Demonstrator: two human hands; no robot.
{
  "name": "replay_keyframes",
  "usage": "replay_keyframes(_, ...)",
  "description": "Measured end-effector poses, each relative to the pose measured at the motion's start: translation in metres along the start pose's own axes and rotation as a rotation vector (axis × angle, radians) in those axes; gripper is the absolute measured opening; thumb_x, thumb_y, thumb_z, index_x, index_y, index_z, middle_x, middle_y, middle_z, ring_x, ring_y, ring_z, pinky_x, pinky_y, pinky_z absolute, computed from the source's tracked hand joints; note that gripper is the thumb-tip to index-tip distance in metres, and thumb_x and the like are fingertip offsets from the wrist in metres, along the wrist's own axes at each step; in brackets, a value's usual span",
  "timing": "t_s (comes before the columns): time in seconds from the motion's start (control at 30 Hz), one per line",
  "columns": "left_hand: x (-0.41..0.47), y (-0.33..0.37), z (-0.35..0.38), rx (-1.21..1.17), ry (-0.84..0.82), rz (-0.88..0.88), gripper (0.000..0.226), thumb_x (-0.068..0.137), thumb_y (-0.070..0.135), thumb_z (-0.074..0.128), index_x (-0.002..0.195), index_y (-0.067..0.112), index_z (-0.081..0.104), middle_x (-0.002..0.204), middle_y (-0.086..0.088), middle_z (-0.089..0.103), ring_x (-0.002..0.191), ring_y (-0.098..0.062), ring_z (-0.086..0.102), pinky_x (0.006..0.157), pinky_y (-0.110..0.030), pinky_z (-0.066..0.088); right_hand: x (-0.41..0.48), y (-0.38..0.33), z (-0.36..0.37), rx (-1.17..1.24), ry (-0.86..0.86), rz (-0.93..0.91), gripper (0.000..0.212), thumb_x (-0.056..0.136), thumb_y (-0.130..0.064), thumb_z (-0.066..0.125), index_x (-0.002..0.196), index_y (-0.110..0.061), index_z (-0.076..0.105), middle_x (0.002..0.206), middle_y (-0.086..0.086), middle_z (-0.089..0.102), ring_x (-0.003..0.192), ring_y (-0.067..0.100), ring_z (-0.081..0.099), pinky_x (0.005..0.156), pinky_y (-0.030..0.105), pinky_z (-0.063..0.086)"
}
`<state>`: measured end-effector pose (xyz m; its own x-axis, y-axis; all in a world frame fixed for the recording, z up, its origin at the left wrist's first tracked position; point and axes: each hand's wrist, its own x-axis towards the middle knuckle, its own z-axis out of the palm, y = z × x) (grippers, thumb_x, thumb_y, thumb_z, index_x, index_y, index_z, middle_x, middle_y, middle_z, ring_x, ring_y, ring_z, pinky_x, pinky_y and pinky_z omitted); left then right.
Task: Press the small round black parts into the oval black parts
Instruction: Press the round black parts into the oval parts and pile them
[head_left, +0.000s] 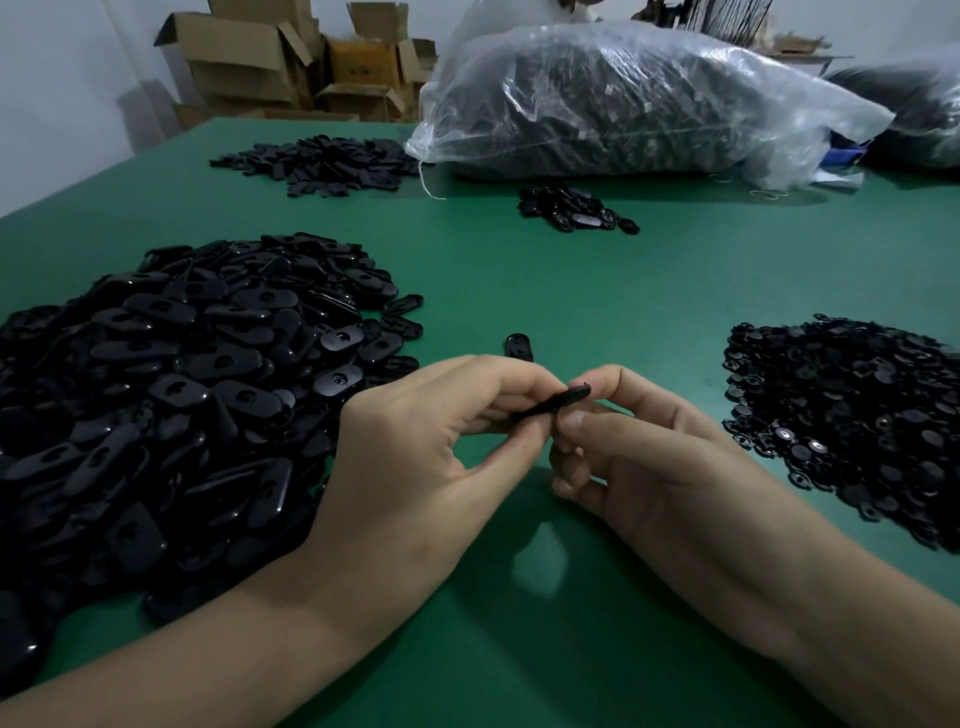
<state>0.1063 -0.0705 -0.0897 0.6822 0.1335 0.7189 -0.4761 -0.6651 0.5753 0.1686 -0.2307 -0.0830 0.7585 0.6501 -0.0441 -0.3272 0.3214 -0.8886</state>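
Where the matte green tabletop (571, 291) meets a pale wall, open brown cardboard boxes (249, 62) are stacked. A big clear plastic bag of dark parts (623, 98) lies at the far edge. Large heap of glossy black oval plastic parts (182, 395) at left; heap of small round black parts (852, 415) at right, a few with metal centres. Held oval black part (550, 405) is thin, seen edge-on, above the tabletop mid-frame. Left hand (415, 457) pinches its near end, right hand (649, 452) pinches the far end between thumb and forefinger. Whether a round part sits in it: cannot tell.
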Motion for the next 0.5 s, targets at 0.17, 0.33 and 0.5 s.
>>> replay_keyframes(0.17, -0.0003, 0.0006, 0.0000, 0.027, -0.024, 0.036, 0.021, 0.088, 0.002, 0.079, 0.106, 0.013, 0.078, 0.095, 0.006, 0.075, 0.090, -0.001, 0.072, 0.084, -0.018, 0.058, 0.0004, 0.0000, -0.0004, 0.015, 0.004, 0.018, 0.015, 0.075, -0.005, 0.070, 0.086, -0.013, 0.063, 0.072, 0.006, 0.061, 0.058, 0.015, 0.054, 0.061, 0.024, 0.052)
replay_keyframes(0.33, -0.0004, -0.0011, -0.0018, 0.088, -0.031, 0.111, 0.017, 0.091, 0.005, 0.076, 0.106, 0.011, 0.079, 0.094, 0.003, 0.075, 0.089, -0.005, 0.072, 0.081, -0.025, 0.059, 0.0013, -0.0006, -0.0018, 0.012, -0.010, 0.037, 0.014, 0.074, -0.006, 0.071, 0.084, -0.013, 0.064, 0.070, 0.006, 0.060, 0.057, 0.015, 0.054, 0.062, 0.026, 0.051)
replay_keyframes(0.5, -0.0005, -0.0031, -0.0034, 0.135, -0.033, 0.195, 0.014, 0.092, 0.004, 0.076, 0.105, 0.009, 0.079, 0.096, 0.002, 0.076, 0.087, -0.005, 0.071, 0.077, -0.025, 0.058, 0.0019, 0.0001, -0.0023, 0.032, -0.026, 0.045, 0.016, 0.071, -0.003, 0.073, 0.077, -0.017, 0.067, 0.067, 0.005, 0.059, 0.057, 0.014, 0.054, 0.062, 0.025, 0.052)
